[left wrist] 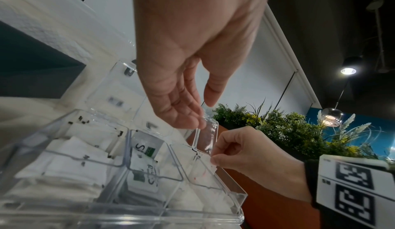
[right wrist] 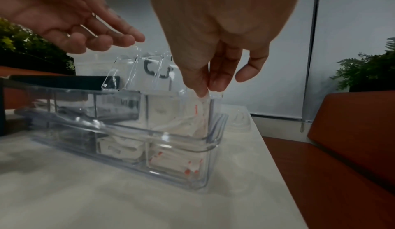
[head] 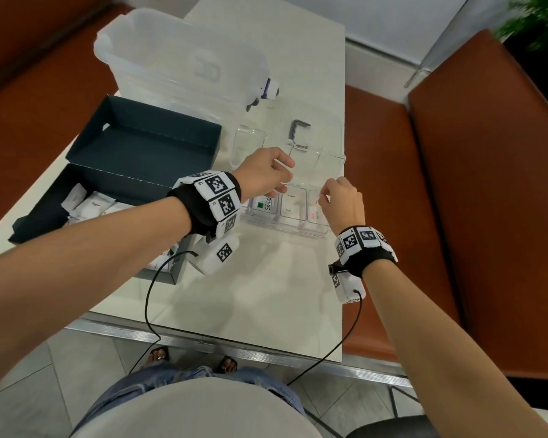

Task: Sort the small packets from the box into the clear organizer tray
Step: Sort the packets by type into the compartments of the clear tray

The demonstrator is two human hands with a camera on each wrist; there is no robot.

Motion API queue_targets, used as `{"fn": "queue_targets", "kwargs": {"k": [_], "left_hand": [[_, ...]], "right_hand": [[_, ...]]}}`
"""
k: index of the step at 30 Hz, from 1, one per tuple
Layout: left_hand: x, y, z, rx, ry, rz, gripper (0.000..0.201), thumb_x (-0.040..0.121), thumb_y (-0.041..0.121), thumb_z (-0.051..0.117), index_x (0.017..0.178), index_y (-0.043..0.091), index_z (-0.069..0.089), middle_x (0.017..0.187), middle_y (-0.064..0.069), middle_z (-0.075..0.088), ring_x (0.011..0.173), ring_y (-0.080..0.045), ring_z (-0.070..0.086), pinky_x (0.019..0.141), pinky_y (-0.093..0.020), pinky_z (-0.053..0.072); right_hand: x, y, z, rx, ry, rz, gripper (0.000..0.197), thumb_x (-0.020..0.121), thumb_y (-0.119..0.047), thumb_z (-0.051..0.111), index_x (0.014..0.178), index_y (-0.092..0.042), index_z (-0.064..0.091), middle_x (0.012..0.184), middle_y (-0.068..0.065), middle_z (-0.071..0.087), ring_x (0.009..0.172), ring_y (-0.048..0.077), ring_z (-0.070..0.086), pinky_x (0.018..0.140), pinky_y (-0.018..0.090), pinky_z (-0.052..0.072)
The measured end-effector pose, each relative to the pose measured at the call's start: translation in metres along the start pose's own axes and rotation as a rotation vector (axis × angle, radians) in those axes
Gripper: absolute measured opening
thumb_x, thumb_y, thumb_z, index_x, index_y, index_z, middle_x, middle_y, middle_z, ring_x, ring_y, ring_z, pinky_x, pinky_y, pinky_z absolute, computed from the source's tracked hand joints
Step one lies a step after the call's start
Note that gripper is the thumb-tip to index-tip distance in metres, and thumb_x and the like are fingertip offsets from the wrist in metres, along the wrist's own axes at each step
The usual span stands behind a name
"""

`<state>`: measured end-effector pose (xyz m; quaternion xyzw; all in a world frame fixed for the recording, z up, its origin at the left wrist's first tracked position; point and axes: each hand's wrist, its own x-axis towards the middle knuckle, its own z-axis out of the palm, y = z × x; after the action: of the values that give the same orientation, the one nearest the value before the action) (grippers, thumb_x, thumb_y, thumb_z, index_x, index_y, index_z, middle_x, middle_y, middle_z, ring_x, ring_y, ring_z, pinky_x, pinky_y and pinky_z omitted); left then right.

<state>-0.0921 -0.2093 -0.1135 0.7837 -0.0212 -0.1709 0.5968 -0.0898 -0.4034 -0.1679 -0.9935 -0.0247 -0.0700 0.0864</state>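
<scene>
Right hand (right wrist: 213,50) is the one that matters for us, thumb and forefinger pinched on the top edge of a white packet with red print (right wrist: 199,112), which hangs straight down, long axis vertical, already partway into the rightmost compartment of the clear organizer tray (right wrist: 192,148). So the packet sits directly below our fingers, and the slot directly below that. Left hand (left wrist: 183,83) holds nothing; its loosely extended fingers rest on the raised clear lid flap (left wrist: 206,134) just beside. More packets wait in the dark box (head: 108,181) well off to our left, nearer the left hand.
</scene>
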Motion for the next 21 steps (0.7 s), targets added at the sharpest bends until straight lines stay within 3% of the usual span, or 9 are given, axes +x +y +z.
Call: {"fn": "queue_targets", "kwargs": {"k": [3, 8, 13, 21], "left_hand": [[-0.001, 0.000, -0.002, -0.003, -0.006, -0.006, 0.028, 0.094, 0.009, 0.058, 0.123, 0.010, 0.056, 0.104, -0.009, 0.061, 0.081, -0.017, 0.065, 0.081, -0.033, 0.057], [-0.003, -0.001, -0.005, -0.006, -0.012, -0.008, 0.028, 0.095, 0.008, 0.057, 0.123, 0.010, 0.056, 0.107, -0.011, 0.061, 0.085, -0.019, 0.066, 0.075, -0.028, 0.056], [-0.005, -0.002, -0.010, -0.004, -0.007, -0.007, 0.028, 0.095, 0.009, 0.056, 0.123, 0.009, 0.056, 0.109, -0.012, 0.062, 0.086, -0.019, 0.066, 0.070, -0.024, 0.055], [-0.005, -0.003, -0.012, -0.007, -0.007, -0.018, 0.026, 0.095, 0.009, 0.057, 0.121, 0.010, 0.056, 0.105, -0.010, 0.062, 0.083, -0.018, 0.066, 0.071, -0.025, 0.055]], "right_hand": [[0.002, 0.000, 0.003, -0.062, -0.022, 0.002, 0.015, 0.095, -0.010, 0.048, 0.095, -0.003, 0.061, 0.098, 0.011, 0.057, 0.082, 0.030, 0.054, 0.078, 0.036, 0.035], [0.004, 0.000, 0.007, -0.032, -0.022, 0.059, 0.013, 0.093, -0.006, 0.049, 0.090, -0.002, 0.061, 0.095, 0.012, 0.055, 0.081, 0.030, 0.052, 0.078, 0.036, 0.032], [0.005, -0.001, 0.008, 0.009, -0.019, 0.087, 0.014, 0.093, -0.005, 0.048, 0.088, -0.002, 0.061, 0.095, 0.012, 0.054, 0.076, 0.027, 0.047, 0.078, 0.036, 0.033], [0.003, 0.000, 0.006, 0.021, -0.049, 0.083, 0.007, 0.091, -0.004, 0.055, 0.094, -0.004, 0.062, 0.096, 0.011, 0.055, 0.083, 0.030, 0.055, 0.082, 0.038, 0.035]]}}
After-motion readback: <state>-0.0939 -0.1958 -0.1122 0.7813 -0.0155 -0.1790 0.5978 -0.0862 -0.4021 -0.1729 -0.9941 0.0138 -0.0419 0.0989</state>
